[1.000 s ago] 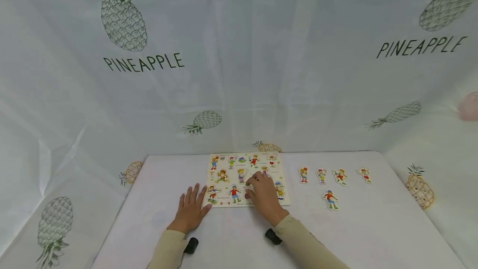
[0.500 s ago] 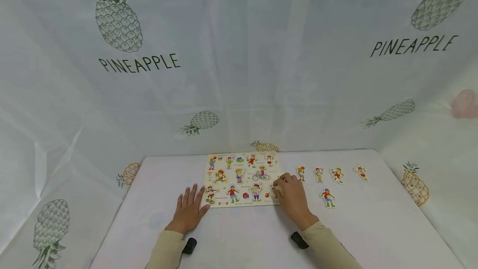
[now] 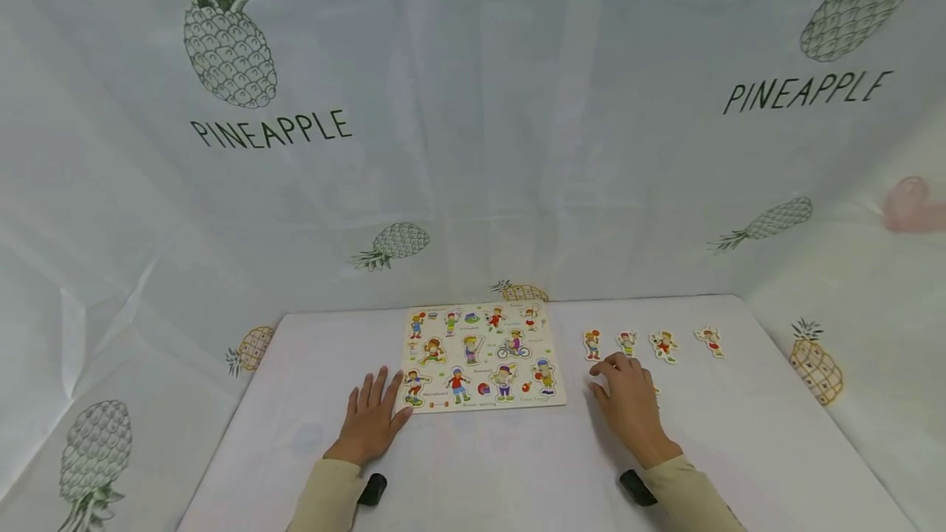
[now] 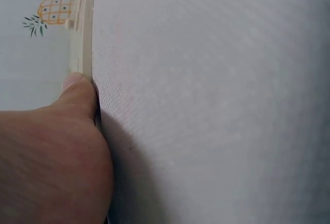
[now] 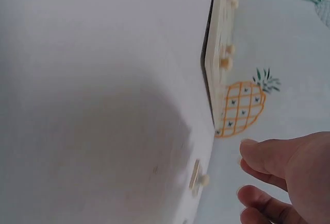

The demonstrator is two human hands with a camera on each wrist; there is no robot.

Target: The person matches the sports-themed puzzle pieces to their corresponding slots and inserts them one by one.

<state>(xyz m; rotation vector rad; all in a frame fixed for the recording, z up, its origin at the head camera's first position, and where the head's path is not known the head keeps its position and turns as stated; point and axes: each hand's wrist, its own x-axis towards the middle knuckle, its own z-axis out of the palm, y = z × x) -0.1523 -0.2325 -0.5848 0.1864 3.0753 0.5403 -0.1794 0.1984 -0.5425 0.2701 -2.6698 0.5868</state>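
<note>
A wooden knob puzzle board (image 3: pixel 461 362) with cartoon sports figures lies on the table. My left hand (image 3: pixel 365 427) rests spread at its near left corner. In the left wrist view its thumb (image 4: pixel 78 96) touches the edge of the board (image 4: pixel 85 33). My right hand (image 3: pixel 631 407) hovers right of the board, fingers loosely bent, thumb and fingertips apart with nothing between them. Just beyond the fingers is a puzzle piece in pink and green (image 3: pixel 626 341). A loose piece with a knob (image 5: pixel 196 178) shows in the right wrist view. Another piece is mostly hidden behind the right hand.
Further loose pieces lie right of the board: a figure with an orange ball (image 3: pixel 592 345), a football figure (image 3: pixel 663 346) and a figure in red and white (image 3: pixel 711 341). White pineapple-print cloth (image 3: pixel 480 146) hangs behind the table.
My right hand has moved right, off the board to the loose pieces. The ball-player piece it held now sits in the board's lower right recess. The left hand has stayed in place.
</note>
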